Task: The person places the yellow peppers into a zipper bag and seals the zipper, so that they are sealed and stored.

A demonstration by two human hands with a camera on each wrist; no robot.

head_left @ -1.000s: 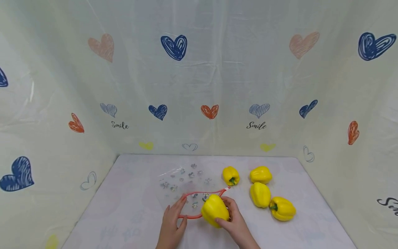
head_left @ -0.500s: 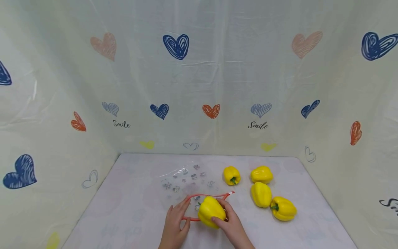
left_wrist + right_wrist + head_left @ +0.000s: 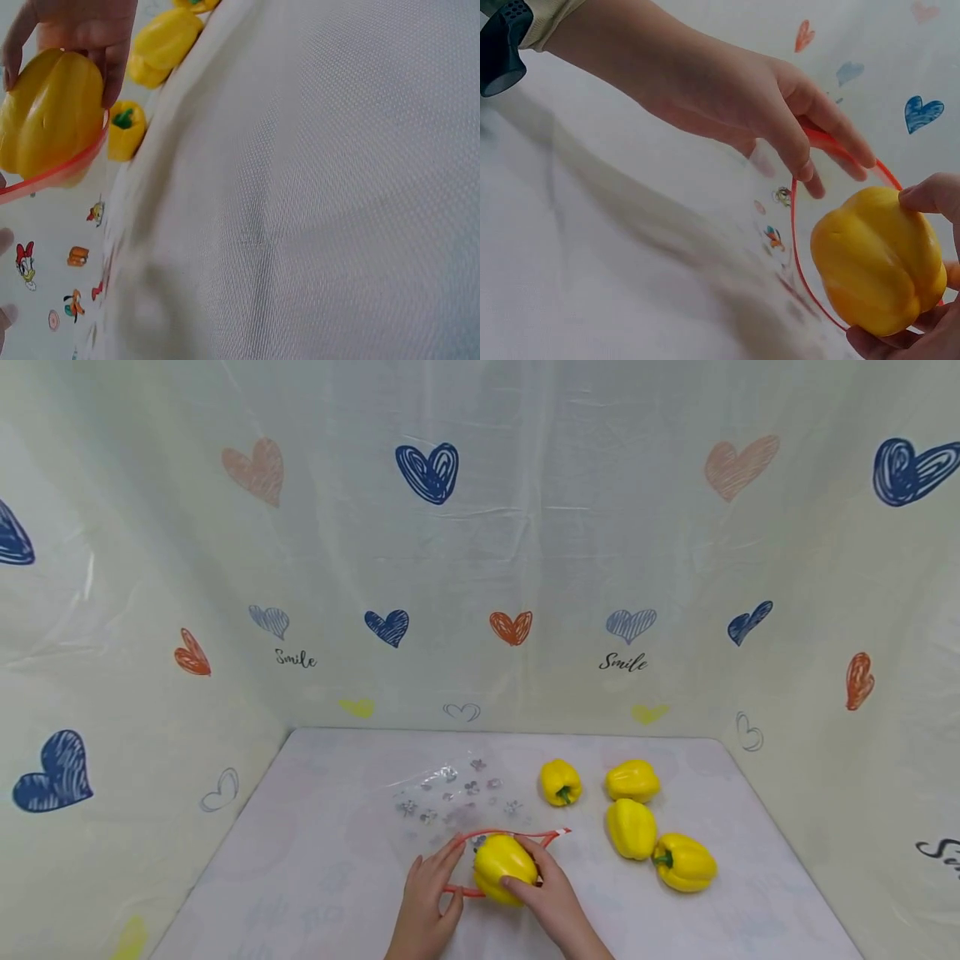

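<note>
My right hand (image 3: pixel 557 902) holds a yellow bell pepper (image 3: pixel 501 870) at the mouth of a clear printed plastic bag (image 3: pixel 431 802), which lies on the table. Thumb and fingers lie on either side of the pepper, as the right wrist view shows. The pepper (image 3: pixel 49 112) sits partly inside the red-edged opening (image 3: pixel 67 169) in the left wrist view. My left hand (image 3: pixel 427 902) grips the left part of the bag's red rim; in the right wrist view the fingers of that left hand (image 3: pixel 735 90) are hooked over it, keeping the mouth spread.
To the right lie several more yellow peppers: one (image 3: pixel 560 782) just beyond the bag, one (image 3: pixel 632 780) at the back, one (image 3: pixel 632 829) in front of it and one (image 3: pixel 686 862) farthest right. A heart-printed curtain (image 3: pixel 480 568) surrounds the white-covered table (image 3: pixel 300 827).
My right hand has carried the pepper a little left, into the bag's mouth. The left hand stays on the rim, and the bag has shifted slightly towards me.
</note>
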